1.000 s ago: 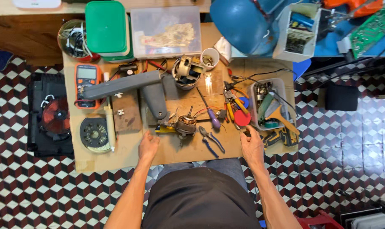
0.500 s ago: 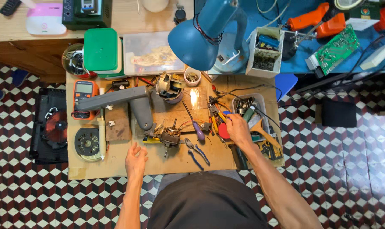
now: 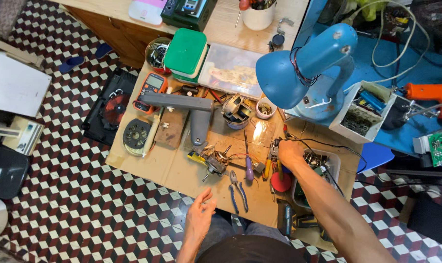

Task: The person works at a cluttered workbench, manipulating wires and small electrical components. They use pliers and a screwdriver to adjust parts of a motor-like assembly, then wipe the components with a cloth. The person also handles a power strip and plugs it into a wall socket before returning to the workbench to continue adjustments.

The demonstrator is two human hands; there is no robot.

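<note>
Reaching with my right hand (image 3: 290,155) over the tool heap at the bench's right side, beside the grey parts bin (image 3: 334,160); whether its fingers pinch anything I cannot tell. Left hand (image 3: 200,214): spread, empty, hovering off the near edge. Small motor assembly (image 3: 214,162): mid-bench, wires exposed, untouched. Blue-handled pliers (image 3: 238,189) and purple screwdriver (image 3: 248,165): lying unused beside it. Work looks barely begun.

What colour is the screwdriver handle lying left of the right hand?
Purple, on the screwdriver beside the right hand; the head view shows it.
</note>
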